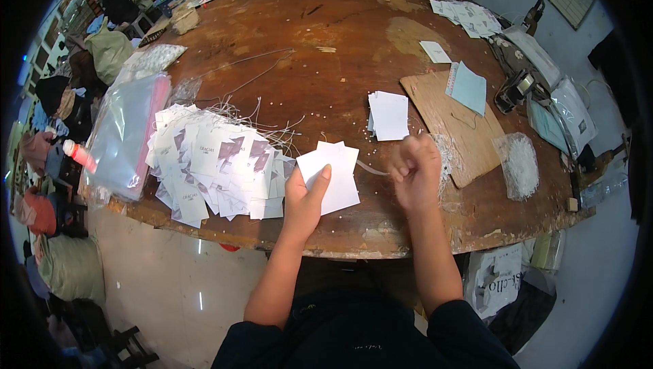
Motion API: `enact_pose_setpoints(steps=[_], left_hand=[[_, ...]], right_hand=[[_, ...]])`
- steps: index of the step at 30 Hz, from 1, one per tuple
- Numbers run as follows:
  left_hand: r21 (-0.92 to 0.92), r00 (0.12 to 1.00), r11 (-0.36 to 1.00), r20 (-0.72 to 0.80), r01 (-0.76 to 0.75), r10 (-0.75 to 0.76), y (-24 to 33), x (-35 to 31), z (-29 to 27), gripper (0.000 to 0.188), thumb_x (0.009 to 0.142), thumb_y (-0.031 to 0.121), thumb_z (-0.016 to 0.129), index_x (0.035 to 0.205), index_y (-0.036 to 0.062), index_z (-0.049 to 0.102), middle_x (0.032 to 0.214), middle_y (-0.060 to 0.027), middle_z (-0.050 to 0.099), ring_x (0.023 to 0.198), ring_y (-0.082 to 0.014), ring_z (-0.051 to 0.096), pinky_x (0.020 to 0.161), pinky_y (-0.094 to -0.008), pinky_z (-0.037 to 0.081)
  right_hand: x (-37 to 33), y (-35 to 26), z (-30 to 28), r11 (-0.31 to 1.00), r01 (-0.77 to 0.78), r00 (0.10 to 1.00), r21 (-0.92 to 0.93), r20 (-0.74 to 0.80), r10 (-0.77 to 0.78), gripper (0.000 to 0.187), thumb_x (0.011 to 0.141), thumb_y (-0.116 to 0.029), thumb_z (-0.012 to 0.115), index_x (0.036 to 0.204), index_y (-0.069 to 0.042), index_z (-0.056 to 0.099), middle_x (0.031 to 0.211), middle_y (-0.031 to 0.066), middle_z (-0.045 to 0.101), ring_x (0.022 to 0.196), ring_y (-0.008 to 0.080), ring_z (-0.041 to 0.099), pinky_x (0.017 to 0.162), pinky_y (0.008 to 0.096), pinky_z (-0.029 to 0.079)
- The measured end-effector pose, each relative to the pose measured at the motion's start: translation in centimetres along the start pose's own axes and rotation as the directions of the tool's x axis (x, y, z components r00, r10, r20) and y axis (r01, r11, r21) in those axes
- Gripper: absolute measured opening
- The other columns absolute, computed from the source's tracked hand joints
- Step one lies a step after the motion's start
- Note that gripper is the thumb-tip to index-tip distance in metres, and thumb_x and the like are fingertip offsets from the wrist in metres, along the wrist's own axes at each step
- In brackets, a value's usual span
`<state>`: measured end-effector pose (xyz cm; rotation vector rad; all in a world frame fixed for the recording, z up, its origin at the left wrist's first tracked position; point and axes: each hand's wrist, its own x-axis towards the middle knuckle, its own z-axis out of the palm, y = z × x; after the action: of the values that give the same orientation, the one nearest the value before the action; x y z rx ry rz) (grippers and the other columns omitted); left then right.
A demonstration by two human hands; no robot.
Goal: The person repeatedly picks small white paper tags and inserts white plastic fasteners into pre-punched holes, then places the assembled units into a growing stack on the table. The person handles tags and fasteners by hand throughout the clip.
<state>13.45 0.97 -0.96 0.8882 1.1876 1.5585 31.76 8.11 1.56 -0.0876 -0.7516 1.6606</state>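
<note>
Cards [340,185] in left hand [304,199], near right hand [416,172]

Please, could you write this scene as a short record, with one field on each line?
Left hand: holds white cards, thumb on top
Right hand: curled, beside the cards; seems to hold a thin pale strand
Left of the cards: heap of printed tags
Beyond the right hand: small white stack; wooden board bearing light-blue paper
Further right: clear packet, white contents
Surface: worn brown table
</note>
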Motion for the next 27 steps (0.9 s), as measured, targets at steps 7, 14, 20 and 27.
enact_pose_setpoints(steps=[7,14,20,27], left_hand=[[0.229,0.992,0.965,0.019,-0.126,0.125,-0.5,-0.2,0.3,0.029,0.098,0.018,0.061,0.118,-0.0034,0.061,0.105,-0.01,0.068,0.093,-0.0146,0.063,0.083,-0.0314,0.05],[0.289,0.984,0.941,0.024,-0.176,0.177,-0.5,-0.4,1.1,0.028,0.097,0.014,0.061,0.119,-0.003,0.061,0.106,-0.0116,0.067,0.096,-0.0169,0.063,0.085,-0.0325,0.05],[0.316,0.98,0.928,0.065,-0.197,0.186,0.0,-0.8,1.5,0.029,0.097,0.013,0.061,0.121,-0.0025,0.061,0.11,-0.0129,0.068,0.098,-0.0171,0.063,0.086,-0.0328,0.05],[0.549,0.858,0.672,0.193,-0.496,0.476,0.4,-0.9,1.4,0.034,0.087,0.003,0.064,0.121,0.0028,0.064,0.109,-0.0131,0.067,0.099,-0.0306,0.066,0.087,-0.0373,0.052]], right_hand=[[-1.1,3.6,2.0,0.589,-0.1,0.983,-0.802,-0.17,-0.064,0.011,0.097,-0.005,0.061,0.105,0.002,0.063,0.087,0.0059,0.07,0.068,0.0056,0.055,0.06,0.0212,0.045],[-1.5,3.4,2.4,0.282,-0.037,0.995,-0.959,-0.062,-0.081,0.008,0.096,-0.006,0.062,0.095,0.001,0.064,0.081,0.0046,0.068,0.067,0.0077,0.055,0.06,0.0251,0.046],[-1.6,3.5,3.0,0.183,0.079,0.987,-0.98,0.051,-0.153,0.008,0.094,-0.005,0.063,0.094,0.003,0.061,0.077,0.0127,0.064,0.063,0.0208,0.06,0.06,0.0315,0.048],[-1.3,3.7,2.3,0.19,0.115,0.988,-0.975,0.092,-0.127,0.009,0.096,-0.006,0.06,0.095,0.003,0.06,0.077,0.0101,0.063,0.064,0.0206,0.06,0.062,0.0302,0.048]])
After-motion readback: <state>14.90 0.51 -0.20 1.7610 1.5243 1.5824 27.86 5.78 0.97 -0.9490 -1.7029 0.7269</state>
